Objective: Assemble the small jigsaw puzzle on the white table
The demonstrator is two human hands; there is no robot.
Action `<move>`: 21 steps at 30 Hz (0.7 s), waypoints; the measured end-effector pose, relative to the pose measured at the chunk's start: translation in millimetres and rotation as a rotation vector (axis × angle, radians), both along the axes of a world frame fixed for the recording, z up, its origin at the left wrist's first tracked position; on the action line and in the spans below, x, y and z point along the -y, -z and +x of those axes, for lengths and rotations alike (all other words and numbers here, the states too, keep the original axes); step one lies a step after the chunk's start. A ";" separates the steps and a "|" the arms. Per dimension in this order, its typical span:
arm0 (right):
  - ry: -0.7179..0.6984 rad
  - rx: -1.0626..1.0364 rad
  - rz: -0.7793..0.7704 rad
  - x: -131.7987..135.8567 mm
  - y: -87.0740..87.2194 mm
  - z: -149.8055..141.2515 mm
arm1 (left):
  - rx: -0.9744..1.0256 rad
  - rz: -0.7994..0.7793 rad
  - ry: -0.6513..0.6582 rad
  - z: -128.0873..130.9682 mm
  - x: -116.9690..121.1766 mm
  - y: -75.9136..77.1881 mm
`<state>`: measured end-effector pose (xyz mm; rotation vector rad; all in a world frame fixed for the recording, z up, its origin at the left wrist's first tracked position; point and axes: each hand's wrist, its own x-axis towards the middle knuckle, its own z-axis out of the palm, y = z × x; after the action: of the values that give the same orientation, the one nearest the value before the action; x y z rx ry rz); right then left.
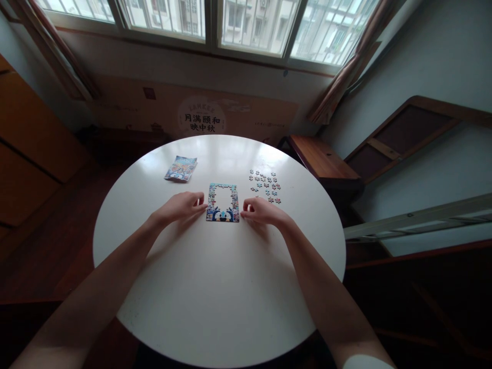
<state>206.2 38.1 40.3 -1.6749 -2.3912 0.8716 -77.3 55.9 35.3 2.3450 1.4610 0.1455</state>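
A partly assembled jigsaw puzzle point(223, 217) lies flat on the white round table point(219, 287); its border and lower part are filled, around a bare opening in the middle. My left hand point(187, 203) rests at the puzzle's left edge, fingers curled and fingertips against the side. At the opposite edge is my right hand point(259, 209), also curled, its fingertips at the lower right side. Between them the two hands hold the puzzle by its sides. Several loose jigsaw pieces point(266, 185) lie spread out just beyond my right hand.
A colourful printed packet point(182, 169) lies on the table's far left part. Beyond the table's right edge stands a brown wooden bench or low table point(321, 156). Windows point(253, 25) with curtains point(342, 77) line the far wall, above a printed panel point(130, 102).
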 end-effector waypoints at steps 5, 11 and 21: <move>0.009 -0.010 -0.011 0.3 -1.1 -0.4 | 0.033 -0.013 0.005 -1.0 -0.3 0.9; 0.006 -0.002 -0.014 0.0 -0.1 0.4 | 0.032 -0.019 0.007 -1.7 0.1 1.3; 0.006 -0.001 -0.010 0.4 -1.5 -1.0 | 0.041 -0.031 0.002 -1.1 1.1 -1.2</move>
<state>205.2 37.7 41.8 -1.6832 -2.3841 0.8846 -78.5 54.9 36.5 2.3050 1.4317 0.1677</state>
